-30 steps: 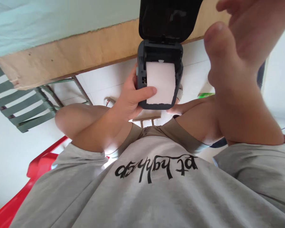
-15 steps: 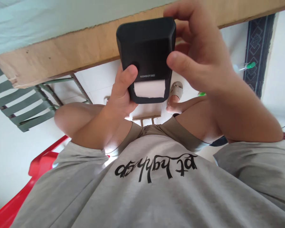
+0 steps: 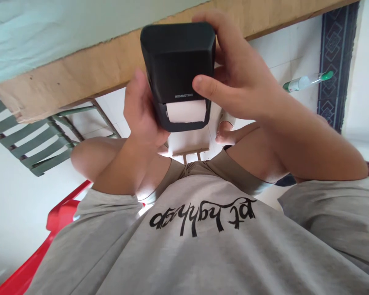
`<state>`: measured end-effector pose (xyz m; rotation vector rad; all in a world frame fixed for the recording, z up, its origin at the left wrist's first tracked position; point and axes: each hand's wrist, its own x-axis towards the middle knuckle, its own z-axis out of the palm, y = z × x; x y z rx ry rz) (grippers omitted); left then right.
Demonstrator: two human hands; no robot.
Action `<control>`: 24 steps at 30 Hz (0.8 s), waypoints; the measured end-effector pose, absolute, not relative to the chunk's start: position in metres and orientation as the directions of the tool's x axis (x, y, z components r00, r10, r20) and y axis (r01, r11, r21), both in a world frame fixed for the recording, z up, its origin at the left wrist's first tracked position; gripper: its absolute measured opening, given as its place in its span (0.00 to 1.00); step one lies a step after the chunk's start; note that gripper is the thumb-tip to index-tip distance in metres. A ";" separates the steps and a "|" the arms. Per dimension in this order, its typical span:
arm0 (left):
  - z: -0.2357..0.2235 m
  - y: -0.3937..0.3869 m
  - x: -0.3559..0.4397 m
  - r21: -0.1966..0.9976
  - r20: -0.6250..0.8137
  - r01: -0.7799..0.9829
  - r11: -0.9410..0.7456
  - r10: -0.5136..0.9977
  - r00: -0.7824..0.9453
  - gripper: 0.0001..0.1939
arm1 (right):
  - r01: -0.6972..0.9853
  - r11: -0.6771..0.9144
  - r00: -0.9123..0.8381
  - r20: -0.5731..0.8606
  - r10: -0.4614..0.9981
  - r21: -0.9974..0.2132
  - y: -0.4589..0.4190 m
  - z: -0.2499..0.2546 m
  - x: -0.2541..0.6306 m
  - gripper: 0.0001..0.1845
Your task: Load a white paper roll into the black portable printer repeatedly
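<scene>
A black label printer with NIIMBOT lettering is held up in front of the table edge. White label paper shows in the slot at its lower end. My right hand grips the printer's right side, thumb on the front face near the lettering and fingers around the far edge. Along the left side, my left hand supports it, with the thumb lifted off the face beside the edge. Its other fingers are mostly hidden behind and under the printer.
Ahead is a table with a wooden edge and a pale green cover. A green slatted chair stands at left, a red chair beside me. A clear bottle with a green cap lies on the floor at right.
The printer has shifted slightly left. My left thumb has come off its front face, while my right hand has closed in and its thumb now rests on the front.
</scene>
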<state>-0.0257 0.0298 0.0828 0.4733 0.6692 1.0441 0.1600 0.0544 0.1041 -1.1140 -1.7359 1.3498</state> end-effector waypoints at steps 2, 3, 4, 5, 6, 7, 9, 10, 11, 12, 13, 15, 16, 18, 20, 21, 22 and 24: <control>0.083 0.029 -0.020 0.653 -0.199 -0.663 0.365 0.928 0.314 0.23 | 0.377 0.193 -0.425 0.015 0.905 -0.906 0.056 0.114 0.167 0.42; 0.081 0.029 -0.018 0.674 -0.213 -0.666 0.319 0.947 0.239 0.22 | 0.445 0.241 -0.424 0.034 0.905 -0.862 0.056 0.120 0.170 0.39; 0.077 0.029 -0.017 0.700 -0.237 -0.658 0.276 0.960 0.151 0.22 | 0.492 0.281 -0.423 0.056 0.904 -0.824 0.057 0.125 0.173 0.37; 0.074 0.029 -0.016 0.724 -0.263 -0.644 0.249 0.962 0.076 0.23 | 0.516 0.314 -0.423 0.081 0.902 -0.797 0.056 0.128 0.176 0.37; 0.071 0.030 -0.016 0.738 -0.287 -0.629 0.245 0.957 0.035 0.24 | 0.523 0.341 -0.432 0.102 0.896 -0.782 0.056 0.131 0.178 0.37; 0.069 0.030 -0.016 0.739 -0.309 -0.620 0.262 0.950 0.034 0.25 | 0.521 0.354 -0.443 0.108 0.890 -0.777 0.056 0.132 0.179 0.38; 0.069 0.030 -0.016 0.718 -0.334 -0.611 0.333 0.935 0.117 0.29 | 0.509 0.363 -0.472 0.100 0.876 -0.781 0.055 0.130 0.180 0.41; 0.071 0.030 -0.017 0.704 -0.343 -0.606 0.370 0.925 0.166 0.31 | 0.509 0.369 -0.484 0.096 0.870 -0.778 0.055 0.129 0.180 0.42; 0.074 0.030 -0.017 0.694 -0.354 -0.598 0.401 0.913 0.202 0.33 | 0.511 0.376 -0.496 0.093 0.864 -0.772 0.055 0.127 0.179 0.43; 0.076 0.030 -0.018 0.690 -0.367 -0.588 0.422 0.904 0.218 0.35 | 0.514 0.384 -0.504 0.093 0.859 -0.767 0.055 0.125 0.179 0.43; 0.077 0.030 -0.018 0.692 -0.378 -0.577 0.433 0.899 0.221 0.35 | 0.516 0.393 -0.511 0.095 0.855 -0.761 0.055 0.123 0.178 0.44; 0.076 0.030 -0.020 0.715 -0.382 -0.561 0.417 0.905 0.186 0.32 | 0.498 0.411 -0.522 0.115 0.845 -0.763 0.055 0.120 0.177 0.44; 0.074 0.030 -0.020 0.732 -0.380 -0.550 0.402 0.911 0.161 0.29 | 0.480 0.421 -0.525 0.132 0.841 -0.770 0.056 0.119 0.177 0.44; 0.067 0.031 -0.022 0.761 -0.379 -0.534 0.367 0.921 0.093 0.23 | 0.458 0.427 -0.534 0.143 0.833 -0.780 0.056 0.119 0.176 0.42; 0.059 0.032 -0.022 0.768 -0.389 -0.528 0.363 0.919 0.066 0.19 | 0.477 0.409 -0.545 0.104 0.832 -0.778 0.057 0.120 0.176 0.42; 0.058 0.033 -0.022 0.762 -0.396 -0.529 0.375 0.915 0.079 0.18 | 0.504 0.390 -0.546 0.066 0.835 -0.771 0.057 0.120 0.176 0.43; 0.057 0.033 -0.021 0.751 -0.406 -0.530 0.394 0.908 0.099 0.17 | 0.532 0.369 -0.542 0.028 0.840 -0.762 0.058 0.121 0.175 0.43; 0.061 0.034 -0.019 0.741 -0.424 -0.523 0.421 0.898 0.122 0.16 | 0.564 0.344 -0.529 -0.009 0.849 -0.750 0.058 0.121 0.175 0.44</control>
